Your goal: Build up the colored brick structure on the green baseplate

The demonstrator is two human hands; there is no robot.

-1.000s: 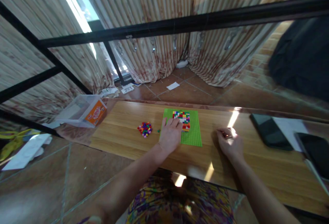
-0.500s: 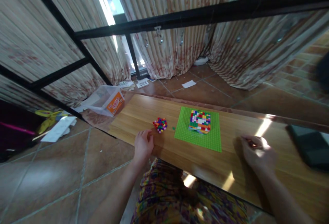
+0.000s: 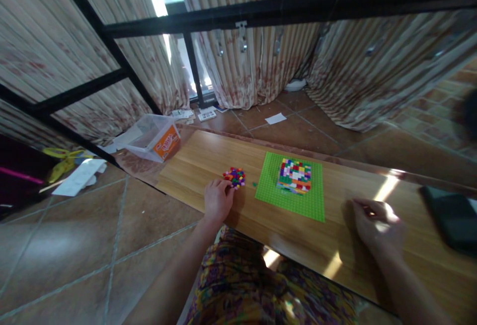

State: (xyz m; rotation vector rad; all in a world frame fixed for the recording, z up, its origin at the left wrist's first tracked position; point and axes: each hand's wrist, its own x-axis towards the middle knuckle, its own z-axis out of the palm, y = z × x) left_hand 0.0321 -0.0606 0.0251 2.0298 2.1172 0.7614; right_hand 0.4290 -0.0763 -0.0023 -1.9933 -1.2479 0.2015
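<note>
At the lower left edge of a small pile of colourful toy bricks (image 3: 236,176), my left hand (image 3: 218,199) has its fingers curled, thumb and fingertips touching the pile. Whether a brick is pinched there is hidden. My right hand (image 3: 379,226) rests on the table at the right, fingers curled in; anything inside them is too small to name. Between the hands lies a green baseplate (image 3: 265,188), bearing a square block built of many-coloured bricks (image 3: 294,176). One loose green brick (image 3: 254,184) sits between the pile and the baseplate.
The wooden table (image 3: 201,153) runs across the view. A dark flat object (image 3: 449,220) lies at its right end. Beyond the left end stands a clear plastic box (image 3: 149,138) with an orange label. Black metal bars (image 3: 261,13) and curtains (image 3: 253,71) are behind.
My left hand has moved right and slightly forward, from beside the pile to its edge. My right hand keeps its curled pose on the table. The whole view has shifted slightly.
</note>
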